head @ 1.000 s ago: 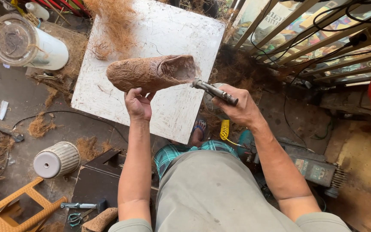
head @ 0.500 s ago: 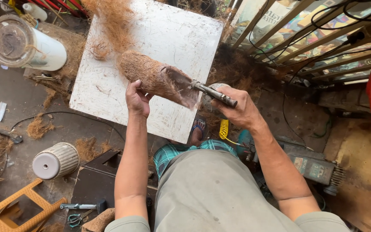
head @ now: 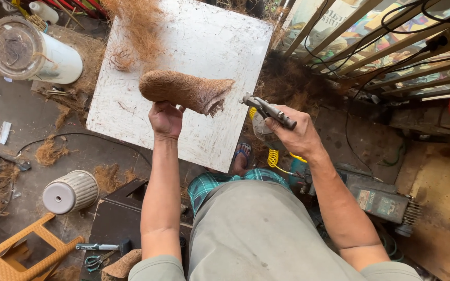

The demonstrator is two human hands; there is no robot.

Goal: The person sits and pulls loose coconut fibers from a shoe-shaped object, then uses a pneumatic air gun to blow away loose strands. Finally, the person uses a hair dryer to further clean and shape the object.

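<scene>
My left hand (head: 165, 118) grips from below a brown, cone-shaped piece of coconut fibre (head: 186, 91), held level over a white board (head: 214, 47). Its wide, ragged end points right. My right hand (head: 294, 132) holds a metal air-gun tool (head: 266, 109) with a yellow coiled hose (head: 274, 156) hanging under it. The tool's nozzle points left and stands a short way off the fibre cone's open end, apart from it.
Loose coconut fibre (head: 139, 26) lies at the board's far edge. A white cylinder container (head: 29, 49) lies at far left, a small ribbed white pot (head: 71, 191) on the floor, an orange plastic stool (head: 19, 255), a hammer (head: 105, 246), wooden slats (head: 371, 41) at right.
The fibre cone has turned back to level and shifted left. My right hand has drawn the tool out of its open end and away to the right.
</scene>
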